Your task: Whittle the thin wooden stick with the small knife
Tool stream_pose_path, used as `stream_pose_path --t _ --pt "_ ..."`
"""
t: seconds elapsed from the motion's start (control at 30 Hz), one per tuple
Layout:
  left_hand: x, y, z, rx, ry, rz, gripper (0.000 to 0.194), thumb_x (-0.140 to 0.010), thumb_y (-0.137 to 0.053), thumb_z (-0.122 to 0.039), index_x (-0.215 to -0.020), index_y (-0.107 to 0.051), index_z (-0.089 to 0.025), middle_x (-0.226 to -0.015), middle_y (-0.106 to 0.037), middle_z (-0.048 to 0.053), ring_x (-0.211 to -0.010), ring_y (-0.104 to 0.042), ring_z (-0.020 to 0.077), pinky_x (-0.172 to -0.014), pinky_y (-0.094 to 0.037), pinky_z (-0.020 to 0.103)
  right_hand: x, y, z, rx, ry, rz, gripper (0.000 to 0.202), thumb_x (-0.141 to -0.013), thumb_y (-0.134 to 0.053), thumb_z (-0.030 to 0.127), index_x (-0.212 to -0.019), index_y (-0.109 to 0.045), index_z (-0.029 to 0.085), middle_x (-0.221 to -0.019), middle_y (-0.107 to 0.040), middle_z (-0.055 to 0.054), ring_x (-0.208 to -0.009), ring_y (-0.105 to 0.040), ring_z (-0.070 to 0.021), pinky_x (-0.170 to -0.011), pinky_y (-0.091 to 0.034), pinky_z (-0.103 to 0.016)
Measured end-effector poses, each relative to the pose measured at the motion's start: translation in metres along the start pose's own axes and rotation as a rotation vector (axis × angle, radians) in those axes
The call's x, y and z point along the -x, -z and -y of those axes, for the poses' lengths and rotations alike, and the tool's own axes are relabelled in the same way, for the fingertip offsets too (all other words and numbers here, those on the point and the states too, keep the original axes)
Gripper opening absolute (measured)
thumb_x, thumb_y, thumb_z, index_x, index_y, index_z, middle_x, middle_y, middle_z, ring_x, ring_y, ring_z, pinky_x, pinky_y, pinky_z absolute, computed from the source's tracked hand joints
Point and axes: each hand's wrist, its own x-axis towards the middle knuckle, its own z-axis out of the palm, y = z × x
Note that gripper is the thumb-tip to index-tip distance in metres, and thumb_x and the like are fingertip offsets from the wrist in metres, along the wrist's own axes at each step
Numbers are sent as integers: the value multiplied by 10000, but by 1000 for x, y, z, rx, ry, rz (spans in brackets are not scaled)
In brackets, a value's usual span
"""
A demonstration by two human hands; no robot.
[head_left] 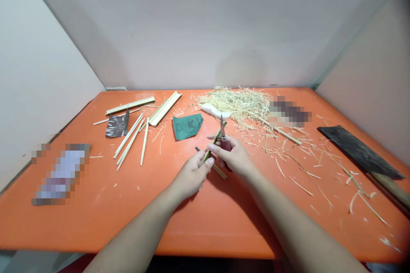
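Observation:
Over the middle of the orange table, my left hand (192, 173) is closed on a narrow green bamboo strip (216, 140) that slants up and away to the right. My right hand (236, 157) grips the dark red handle of a small knife (223, 136), its pointed blade facing upward. The right thumb and fingers also touch the strip beside the knife. A short pale stick (219, 172) shows just below the hands. Beyond them lies a piece of green sandpaper (187, 126). The left fingertips are partly hidden behind the strip.
A heap of thin shavings (243, 104) lies at the back, with a white piece (215, 111) before it. Split bamboo pieces (165, 108), thin sticks (128, 136) and a brown sheet (117, 125) are left. A wide dark cleaver (358, 151) lies right. The orange table (128, 222) meets walls.

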Motion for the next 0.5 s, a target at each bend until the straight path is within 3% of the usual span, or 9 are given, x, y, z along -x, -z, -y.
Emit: stream_pose_path --t 0.13,0.2,0.27,0.37,0.5 --pt "3 0 -6 27 71 72 396 -905 -579 -580 -1022 -521 -206 -677 -415 -85 -432 -331 58 -387 -368 174 -4 6 -1 25 -36 -45 570 -742 -775 566 -1147 -647 187 -581 -498 82 -385 -388 -76 -376 -243 -236" --pt "3 0 -6 47 87 70 402 -908 -566 -586 -1027 -538 -202 -655 -387 -93 -422 -301 52 -388 -367 167 -6 10 4 111 -31 -53 523 -786 -707 637 -1060 -641 196 -619 -524 63 -400 -391 -78 -390 -254 -243" --pt "2 0 -6 80 89 42 403 -910 -566 -572 -1051 -566 -195 -633 -353 -103 -412 -258 48 -387 -367 165 -6 16 12 294 12 -78 490 -870 -579 694 -937 -606 209 -686 -566 32 -445 -427 -88 -431 -294 -253" --pt "-2 2 -4 122 73 -29 395 -906 -581 -539 -1065 -598 -178 -614 -325 -111 -411 -228 48 -402 -408 175 -3 22 27 720 125 -121 463 -972 -442 658 -838 -538 225 -677 -562 16 -538 -475 -122 -512 -314 -265" --pt "-8 8 -1 172 110 -82 382 -865 -635 -458 -1097 -595 -156 -602 -316 -121 -404 -212 42 -405 -418 177 3 22 26 1071 157 25 385 -1031 -406 514 -814 -529 221 -700 -626 -17 -601 -527 -151 -553 -291 -277"
